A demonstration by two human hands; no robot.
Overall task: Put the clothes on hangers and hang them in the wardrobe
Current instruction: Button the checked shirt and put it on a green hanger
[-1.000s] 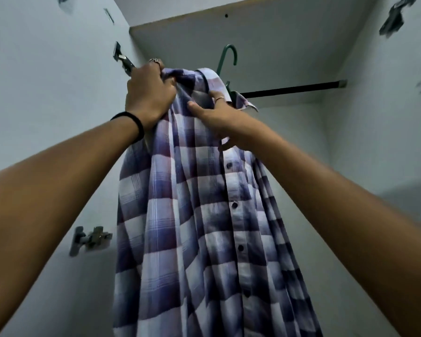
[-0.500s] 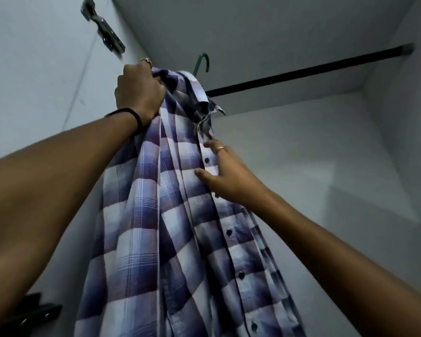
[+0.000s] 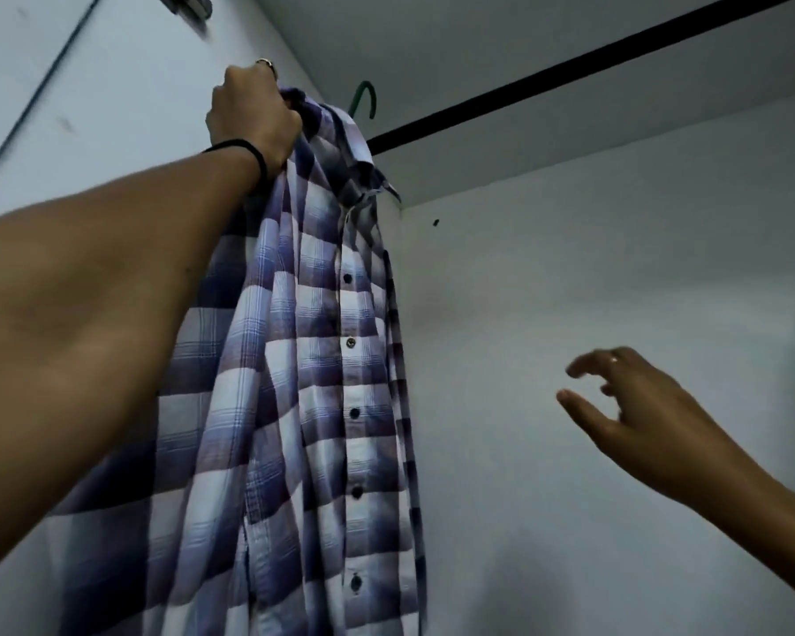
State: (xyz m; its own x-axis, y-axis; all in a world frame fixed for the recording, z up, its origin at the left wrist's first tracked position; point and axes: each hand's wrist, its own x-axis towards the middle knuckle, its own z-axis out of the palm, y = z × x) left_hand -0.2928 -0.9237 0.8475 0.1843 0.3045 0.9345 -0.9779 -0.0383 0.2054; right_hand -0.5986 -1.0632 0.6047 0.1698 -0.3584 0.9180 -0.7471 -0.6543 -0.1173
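Observation:
A purple and white checked shirt (image 3: 304, 383) hangs on a green hanger, of which only the hook (image 3: 364, 97) shows above the collar. My left hand (image 3: 249, 117) grips the shirt's shoulder high up, close to the left wall. The hook sits just left of and above the near end of the black wardrobe rail (image 3: 570, 71); whether it is on the rail I cannot tell. My right hand (image 3: 634, 406) is off the shirt, in the air to the right, fingers loosely spread and holding nothing.
White wardrobe walls (image 3: 616, 291) enclose the space, with a shelf underside above the rail. A metal door hinge (image 3: 184, 2) sits at the top left on the door panel. A small dark hole (image 3: 435, 222) marks the back wall.
My right hand has let go of the shirt front and dropped away to the right. The view tilted up and nearer to the rail. My left hand kept its grip.

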